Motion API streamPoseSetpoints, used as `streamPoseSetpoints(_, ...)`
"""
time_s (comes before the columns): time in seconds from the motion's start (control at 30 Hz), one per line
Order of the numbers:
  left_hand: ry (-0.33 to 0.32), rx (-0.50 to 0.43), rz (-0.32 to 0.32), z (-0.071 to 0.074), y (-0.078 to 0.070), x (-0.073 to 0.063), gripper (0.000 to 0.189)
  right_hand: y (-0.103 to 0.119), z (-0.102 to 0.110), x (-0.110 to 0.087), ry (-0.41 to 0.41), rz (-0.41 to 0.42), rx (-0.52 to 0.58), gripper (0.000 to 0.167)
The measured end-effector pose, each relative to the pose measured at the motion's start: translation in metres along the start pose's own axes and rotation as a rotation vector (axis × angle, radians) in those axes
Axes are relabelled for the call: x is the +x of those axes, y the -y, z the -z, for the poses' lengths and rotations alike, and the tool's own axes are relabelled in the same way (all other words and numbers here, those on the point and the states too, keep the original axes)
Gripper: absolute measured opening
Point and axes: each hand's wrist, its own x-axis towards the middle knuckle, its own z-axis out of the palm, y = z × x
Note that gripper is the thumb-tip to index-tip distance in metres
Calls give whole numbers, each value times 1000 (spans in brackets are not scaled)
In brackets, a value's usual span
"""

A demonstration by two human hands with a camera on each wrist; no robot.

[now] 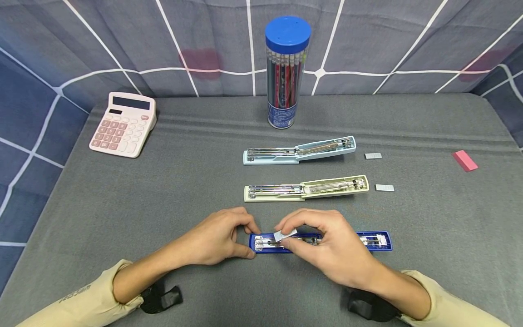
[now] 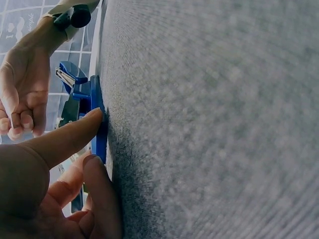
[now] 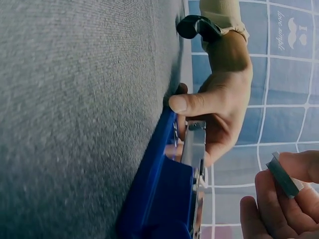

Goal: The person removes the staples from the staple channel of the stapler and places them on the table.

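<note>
An opened-out blue stapler (image 1: pixel 382 241) lies nearest the person, its metal magazine exposed. My left hand (image 1: pixel 218 236) pinches its left end between thumb and fingers. Just above the magazine, my right hand (image 1: pixel 333 243) holds a small grey staple strip (image 1: pixel 284 235) between thumb and fingertips; the right wrist view shows this strip (image 3: pixel 283 177) clear of the stapler. The right hand covers the stapler's middle in the head view.
Farther back lie an opened cream-green stapler (image 1: pixel 273 192) and an opened light-blue stapler (image 1: pixel 271 156). Staple strips (image 1: pixel 384 188) sit beside them. A pencil tub (image 1: pixel 286 77), a pink calculator (image 1: pixel 122 125) and a pink eraser (image 1: pixel 465 161) are also on the table.
</note>
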Motion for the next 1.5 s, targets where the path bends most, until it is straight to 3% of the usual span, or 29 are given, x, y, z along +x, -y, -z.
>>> streamPoseSetpoints(0.3, 4, -2, 2, 1, 0, 0, 28, 5, 15, -5, 21, -29, -34, 33)
streamPoseSetpoints(0.6, 7, 0, -1, 0, 0, 0, 28, 5, 31, -17, -7, 44, 41, 40)
streamPoseSetpoints(0.9, 2, 8, 1, 0, -1, 0, 28, 4, 55, -36, -68, 80, 76, 42)
streamPoseSetpoints(1.17, 7, 8, 11, 0, -1, 0, 28, 4, 81, -55, -191, 13, 142, 37)
streamPoseSetpoints(1.3, 4, 10, 8, 0, -1, 1, 28, 5, 95, -63, -272, -56, 37, 34)
streamPoseSetpoints(1.5, 8, 7, 9, 0, 0, 1, 29, 4, 109, -73, -348, -201, -303, 34)
